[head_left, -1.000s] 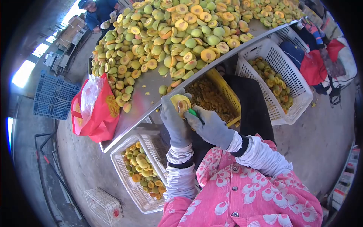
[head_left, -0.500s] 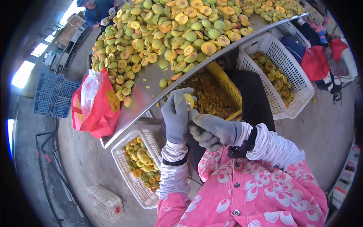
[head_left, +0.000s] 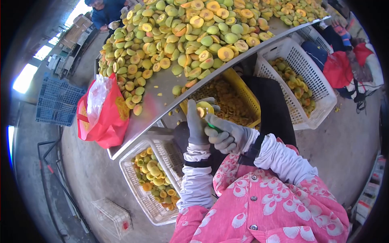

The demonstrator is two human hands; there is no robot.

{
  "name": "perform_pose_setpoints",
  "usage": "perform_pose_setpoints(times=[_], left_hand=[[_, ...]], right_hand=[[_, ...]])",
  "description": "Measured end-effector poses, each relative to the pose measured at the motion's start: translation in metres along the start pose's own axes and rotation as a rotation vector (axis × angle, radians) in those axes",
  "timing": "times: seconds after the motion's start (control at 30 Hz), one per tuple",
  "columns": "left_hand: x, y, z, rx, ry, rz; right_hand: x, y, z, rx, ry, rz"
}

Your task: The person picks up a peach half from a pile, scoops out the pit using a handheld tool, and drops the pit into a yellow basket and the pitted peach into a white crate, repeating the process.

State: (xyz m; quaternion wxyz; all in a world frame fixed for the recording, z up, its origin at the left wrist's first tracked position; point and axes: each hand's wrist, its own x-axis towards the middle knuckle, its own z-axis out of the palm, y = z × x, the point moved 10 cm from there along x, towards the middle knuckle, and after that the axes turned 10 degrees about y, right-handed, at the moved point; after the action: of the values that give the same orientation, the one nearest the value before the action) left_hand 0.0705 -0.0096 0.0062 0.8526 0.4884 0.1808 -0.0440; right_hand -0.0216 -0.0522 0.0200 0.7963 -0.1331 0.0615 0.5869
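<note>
My left hand (head_left: 197,123), in a grey glove, is closed round a halved peach (head_left: 206,107) with its cut face and brown pit area showing. Close beside it, my gloved right hand (head_left: 230,135) grips a small tool with a green handle (head_left: 213,127); its working end is hard to make out near the fruit. Both hands are in front of the metal table's edge. Below and beyond them sits a yellow crate (head_left: 253,101) with brownish-orange scraps in it. A large heap of halved peaches (head_left: 178,40) covers much of the table (head_left: 162,91).
White crates of fruit halves stand on the left (head_left: 131,182) and right (head_left: 320,77). A red bag (head_left: 107,133) hangs at the table's left corner. Blue crates (head_left: 60,101) are stacked farther left. Another person (head_left: 105,16) is at the table's far left.
My left hand has shifted right and turned, so the fruit's cut face now shows. The right hand has turned slightly and the tool's green handle has come into view.
</note>
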Motion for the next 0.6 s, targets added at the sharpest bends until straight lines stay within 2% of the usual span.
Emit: perform_pose_setpoints(times=[0.07, 0.13, 0.17, 0.2, 0.27, 0.3, 0.33, 0.4, 0.43, 0.47, 0.5, 0.53, 0.6], left_hand=[[0.004, -0.004, -0.009, 0.078, 0.088, 0.067], [0.011, -0.022, -0.016, -0.025, 0.051, -0.114], [0.014, -0.012, -0.017, 0.026, -0.037, -0.048], [0.017, -0.015, -0.019, 0.027, -0.037, -0.049], [0.025, -0.009, -0.017, -0.003, -0.034, 0.063], [0.027, -0.001, -0.017, 0.046, 0.0, 0.197], [0.029, -0.002, -0.017, 0.047, -0.005, 0.196], [0.031, 0.006, -0.018, 0.202, 0.039, 0.283], [0.03, 0.008, -0.019, 0.201, 0.034, 0.281], [0.029, 0.003, -0.02, 0.205, 0.024, 0.193], [0.028, -0.004, -0.02, 0.21, 0.015, 0.105], [0.029, -0.009, -0.02, 0.208, 0.014, 0.103], [-0.006, 0.04, 0.006, 0.647, 0.013, 0.969]], right_hand=[[-0.007, -0.002, -0.015, -0.056, 0.085, -0.003], [-0.022, -0.018, -0.031, -0.408, 0.319, -0.136], [-0.026, -0.021, -0.032, -0.524, 0.314, -0.154], [-0.027, -0.021, -0.033, -0.523, 0.314, -0.154], [-0.042, -0.047, -0.054, -0.82, 0.656, -0.283], [-0.043, -0.062, -0.074, -0.864, 0.8, -0.367], [-0.038, -0.06, -0.087, -0.863, 0.803, -0.371], [-0.069, -0.098, -0.044, -1.568, 1.185, -0.925], [-0.069, -0.095, -0.049, -1.576, 1.22, -0.839], [-0.065, -0.096, -0.047, -1.576, 1.224, -0.84], [-0.063, -0.097, -0.038, -1.561, 1.173, -0.935], [-0.062, -0.097, -0.029, -1.544, 1.118, -1.028], [-0.059, -0.1, -0.026, -1.584, 1.164, -0.992]])
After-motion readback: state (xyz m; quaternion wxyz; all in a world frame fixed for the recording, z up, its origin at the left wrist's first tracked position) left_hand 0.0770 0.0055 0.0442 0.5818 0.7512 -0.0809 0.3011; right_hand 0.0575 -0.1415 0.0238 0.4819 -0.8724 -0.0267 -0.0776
